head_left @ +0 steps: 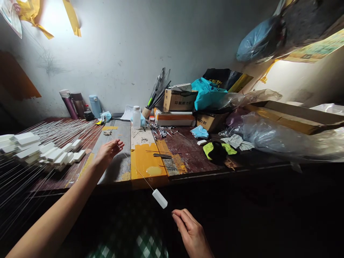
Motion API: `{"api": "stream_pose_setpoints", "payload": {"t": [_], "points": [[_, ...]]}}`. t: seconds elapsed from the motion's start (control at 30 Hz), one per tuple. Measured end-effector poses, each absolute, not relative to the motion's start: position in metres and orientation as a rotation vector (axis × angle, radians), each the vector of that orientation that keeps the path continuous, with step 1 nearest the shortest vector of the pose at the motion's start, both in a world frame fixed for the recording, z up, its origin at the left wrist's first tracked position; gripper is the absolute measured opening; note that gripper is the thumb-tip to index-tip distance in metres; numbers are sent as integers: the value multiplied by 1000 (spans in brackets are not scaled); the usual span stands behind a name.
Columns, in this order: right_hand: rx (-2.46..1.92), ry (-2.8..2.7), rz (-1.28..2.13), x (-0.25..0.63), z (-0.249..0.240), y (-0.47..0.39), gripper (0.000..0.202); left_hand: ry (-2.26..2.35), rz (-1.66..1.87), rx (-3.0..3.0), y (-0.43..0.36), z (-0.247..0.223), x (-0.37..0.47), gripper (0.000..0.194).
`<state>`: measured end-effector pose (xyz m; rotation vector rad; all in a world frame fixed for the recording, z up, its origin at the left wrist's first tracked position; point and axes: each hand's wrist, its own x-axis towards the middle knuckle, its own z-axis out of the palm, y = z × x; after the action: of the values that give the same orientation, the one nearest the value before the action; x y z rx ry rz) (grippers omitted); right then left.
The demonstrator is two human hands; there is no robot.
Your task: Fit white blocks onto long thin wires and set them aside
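Note:
My left hand (109,149) is raised over the grey part of the bench, its fingers pinched on a thin rod (147,182). The rod slants down to the right and ends in a white block (159,199) in front of the bench edge. Just right of the block is my right hand (188,229), thumb and forefinger pressed together; whether something small is between them cannot be made out. Many similar white blocks (55,156) on thin rods lie piled at the left. A shiny yellowish puddle (154,171) sits on the orange tape.
A clear bottle (136,118), a blue flask (95,106) and dark sticks in a holder (146,112) stand along the back. Cardboard boxes (178,100) and plastic bags are at the right, with a yellow-green cloth (229,149) before them. A flat strip (162,156) lies mid-bench.

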<state>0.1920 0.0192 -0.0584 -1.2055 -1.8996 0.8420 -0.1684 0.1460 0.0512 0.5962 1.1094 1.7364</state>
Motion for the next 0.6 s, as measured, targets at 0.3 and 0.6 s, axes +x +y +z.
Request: {"api": "stream_pose_setpoints", "payload": {"t": [0.3,0.6], "points": [[-1238,-1933,1101,190,-61,17,36,1130,1726,607,146,47,-169,9],[-1221,-1799,1507,172,-66,-5,36,1006,1827,587,134,78,-160,11]]}}
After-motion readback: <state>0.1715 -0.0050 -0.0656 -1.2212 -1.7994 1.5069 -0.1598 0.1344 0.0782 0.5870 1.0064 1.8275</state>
